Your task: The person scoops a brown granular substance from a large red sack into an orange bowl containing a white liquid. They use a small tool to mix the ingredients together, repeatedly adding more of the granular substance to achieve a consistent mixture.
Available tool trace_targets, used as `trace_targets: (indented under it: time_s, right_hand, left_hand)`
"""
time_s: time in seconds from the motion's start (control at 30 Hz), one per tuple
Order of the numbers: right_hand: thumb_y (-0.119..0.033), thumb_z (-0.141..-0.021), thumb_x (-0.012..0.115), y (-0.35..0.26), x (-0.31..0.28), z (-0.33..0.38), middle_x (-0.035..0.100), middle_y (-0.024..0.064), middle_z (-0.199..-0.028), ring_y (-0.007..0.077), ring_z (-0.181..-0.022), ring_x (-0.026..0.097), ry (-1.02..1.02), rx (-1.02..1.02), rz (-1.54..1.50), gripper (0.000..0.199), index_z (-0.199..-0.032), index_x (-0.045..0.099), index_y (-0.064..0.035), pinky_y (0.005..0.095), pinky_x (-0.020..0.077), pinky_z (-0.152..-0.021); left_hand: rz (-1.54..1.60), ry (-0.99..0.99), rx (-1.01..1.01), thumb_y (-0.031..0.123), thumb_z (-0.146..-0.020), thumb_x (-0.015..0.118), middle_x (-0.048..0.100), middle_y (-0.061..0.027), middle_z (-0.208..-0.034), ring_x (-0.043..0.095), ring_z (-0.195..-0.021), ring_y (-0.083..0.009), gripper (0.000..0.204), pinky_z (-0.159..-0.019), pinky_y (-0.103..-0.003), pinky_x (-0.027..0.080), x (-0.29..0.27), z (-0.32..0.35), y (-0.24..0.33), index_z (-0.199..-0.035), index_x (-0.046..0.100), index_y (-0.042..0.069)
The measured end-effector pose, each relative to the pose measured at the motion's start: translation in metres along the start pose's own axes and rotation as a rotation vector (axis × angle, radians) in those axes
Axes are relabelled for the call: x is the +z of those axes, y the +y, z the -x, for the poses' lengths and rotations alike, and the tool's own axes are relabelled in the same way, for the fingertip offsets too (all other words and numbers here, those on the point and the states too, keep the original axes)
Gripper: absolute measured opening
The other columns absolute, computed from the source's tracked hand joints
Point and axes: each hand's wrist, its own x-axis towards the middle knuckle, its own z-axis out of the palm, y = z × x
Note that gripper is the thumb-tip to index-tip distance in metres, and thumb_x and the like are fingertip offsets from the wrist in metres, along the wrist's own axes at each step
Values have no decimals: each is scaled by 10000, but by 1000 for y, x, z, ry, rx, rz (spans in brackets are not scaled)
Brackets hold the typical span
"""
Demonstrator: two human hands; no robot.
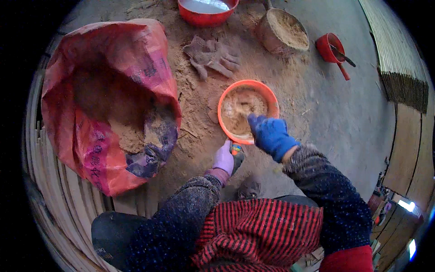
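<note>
An orange dipper (273, 97) holds a pale brown, damp-looking powder mix (240, 106). Its short handle points toward me, and my left hand (223, 158), in a light purple glove, is closed round it. My right hand (272, 136), in a blue glove, reaches over the dipper's near right rim. Its fingers are curled together above the mix and partly blurred; whatever they may grip is hidden. On the left gapes a large red woven sack (108, 170) with sawdust-like powder (129, 136) inside.
Beyond the dipper lies a dusty work glove (212, 56). Farther off stand a red basin (206, 19) of whitish liquid and a scoop (276, 38) full of powder. A red dipper (327, 47) with a dark tool sits right. Stacked strips (401, 59) line the right edge.
</note>
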Motion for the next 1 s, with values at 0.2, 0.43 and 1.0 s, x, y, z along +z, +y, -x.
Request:
trace_targets:
  time_s: [0.2,0.43,1.0]
  right_hand:
    - [-76,-673,695,30,-82,15,631,74,-845,285,-769,642,15,-102,-58,463,-1110,581,-179,426,484,-609]
    - [-149,-792,605,18,-96,-7,592,68,-761,273,-698,616,318,-414,81,110,-886,657,-127,418,457,-583]
    - [-169,-767,640,88,-74,-61,632,60,-853,289,-772,639,273,-199,221,233,-986,665,-244,420,490,-600]
  left_hand:
    - [148,-17,-30,18,-749,708,598,-39,-856,538,-718,-125,442,-635,-286,475,2,-3,-28,-1158,543,4]
    - [64,-19,46,15,-766,677,608,-46,-901,549,-755,-115,436,-665,-284,479,-5,5,13,-1180,543,2]
    - [36,35,53,28,-760,685,589,-51,-833,529,-721,-105,466,-629,-280,463,-8,2,-12,-1196,523,-9]
